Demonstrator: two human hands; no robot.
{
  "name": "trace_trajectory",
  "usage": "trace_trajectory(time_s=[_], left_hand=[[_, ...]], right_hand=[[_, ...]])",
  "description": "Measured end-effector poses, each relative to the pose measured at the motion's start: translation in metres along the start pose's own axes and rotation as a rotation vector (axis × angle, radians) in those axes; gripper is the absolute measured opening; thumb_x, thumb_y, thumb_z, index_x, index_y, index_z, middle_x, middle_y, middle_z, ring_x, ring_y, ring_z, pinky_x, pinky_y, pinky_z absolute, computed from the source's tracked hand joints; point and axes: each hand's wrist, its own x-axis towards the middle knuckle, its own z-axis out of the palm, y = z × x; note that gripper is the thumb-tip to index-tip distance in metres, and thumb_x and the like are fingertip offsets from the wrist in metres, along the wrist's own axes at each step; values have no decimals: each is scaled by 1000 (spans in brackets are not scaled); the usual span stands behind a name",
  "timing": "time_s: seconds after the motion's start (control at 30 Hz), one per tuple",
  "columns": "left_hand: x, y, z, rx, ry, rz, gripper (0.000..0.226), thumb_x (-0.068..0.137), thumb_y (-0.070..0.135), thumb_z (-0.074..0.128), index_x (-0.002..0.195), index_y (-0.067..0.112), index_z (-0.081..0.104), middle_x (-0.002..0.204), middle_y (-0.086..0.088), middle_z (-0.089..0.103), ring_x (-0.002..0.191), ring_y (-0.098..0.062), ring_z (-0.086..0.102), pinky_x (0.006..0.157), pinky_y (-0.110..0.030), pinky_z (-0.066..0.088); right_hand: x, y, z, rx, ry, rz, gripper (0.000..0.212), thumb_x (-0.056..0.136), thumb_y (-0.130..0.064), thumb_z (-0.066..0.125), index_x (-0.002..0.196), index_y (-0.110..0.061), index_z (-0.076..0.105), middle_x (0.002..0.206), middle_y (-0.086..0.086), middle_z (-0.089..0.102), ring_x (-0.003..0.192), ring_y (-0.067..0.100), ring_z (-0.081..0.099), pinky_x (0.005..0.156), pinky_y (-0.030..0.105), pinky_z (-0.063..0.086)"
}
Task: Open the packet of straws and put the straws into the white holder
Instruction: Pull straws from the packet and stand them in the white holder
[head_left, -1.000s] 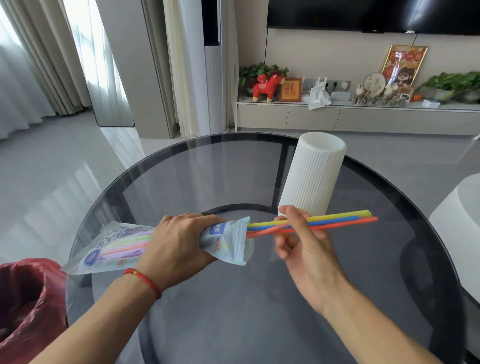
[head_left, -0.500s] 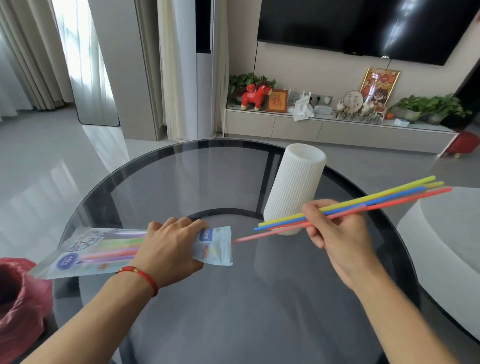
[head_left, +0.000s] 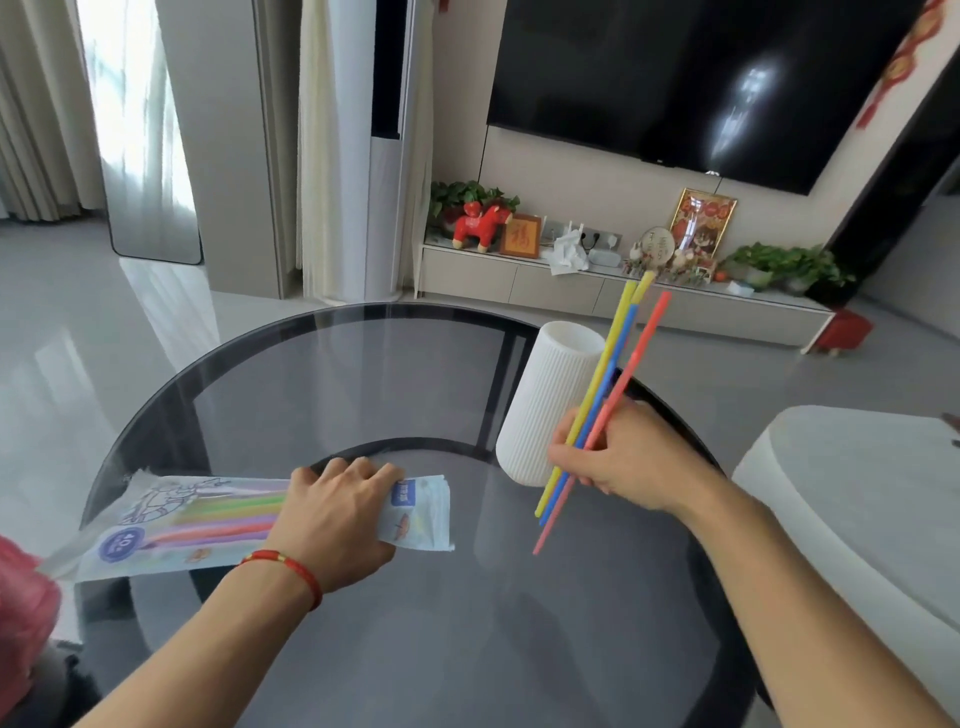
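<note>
You are leaning over a round dark glass table (head_left: 322, 395), and everything for the job is sitting or hovering over its near half. The white holder (head_left: 545, 405) — a tall ribbed cylinder, open at the top — is standing upright toward the table's far right edge. The packet of straws (head_left: 171, 525) is lying flat on the glass at your left, its long side running left to right, its left end hanging over the table's rim, with pastel straws showing through the clear plastic. Your left hand (head_left: 332, 519) is curling over the packet near its right end, pinning it to the glass; a red cord bracelet (head_left: 291, 564) is sitting on that wrist. Your right hand (head_left: 618, 457) is closing its fingers around a small bunch of loose straws (head_left: 605, 387) — yellow, blue and coral — gripping them below their middle. They are tilting steeply, upper ends leaning away and to the right past the holder's rim, lower ends hanging over the glass just in front of the holder's base. None of them is inside the holder yet.
</note>
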Motion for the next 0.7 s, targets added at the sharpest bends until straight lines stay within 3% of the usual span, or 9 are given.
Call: trace_trajectory(time_s=[0.1, 0.27, 0.4, 0.53, 0.7], left_hand=[[-1, 4, 1, 1, -6, -3, 56, 74, 48, 58, 128, 39, 44, 122, 11, 56, 114, -20, 53, 91, -40, 41], [-1, 7, 2, 1, -9, 2, 55, 76, 48, 58, 127, 37, 44, 122, 9, 56, 113, -21, 54, 91, -41, 42], [-1, 11, 2, -14, 3, 11, 54, 76, 48, 59, 126, 37, 43, 122, 10, 56, 111, -21, 53, 91, -42, 42], [2, 16, 2, -50, 40, 45, 58, 75, 50, 61, 129, 40, 42, 123, 12, 56, 112, -19, 53, 93, -40, 41], [1, 19, 1, -61, 53, 57, 61, 74, 49, 59, 131, 41, 42, 122, 13, 55, 111, -18, 53, 92, -39, 41]], right_hand=[[-10, 22, 44, 72, 33, 65, 19, 96, -17, 71, 83, -4, 72, 72, 18, 74, 48, 12, 59, 54, 26, 56], [-16, 44, 56, 188, 130, 77, 19, 98, -23, 73, 80, -17, 75, 63, 5, 74, 50, 12, 68, 57, 20, 57], [-21, 45, 59, 236, 133, 82, 19, 100, -21, 72, 84, -13, 77, 63, 7, 76, 54, 19, 73, 61, 25, 62], [-19, 37, 35, 427, 348, -8, 19, 102, -18, 70, 88, -7, 78, 64, 13, 76, 52, 24, 71, 59, 35, 60], [8, 7, -17, 632, 612, -220, 15, 103, -18, 69, 96, -8, 78, 71, 16, 77, 58, 24, 73, 56, 29, 62]])
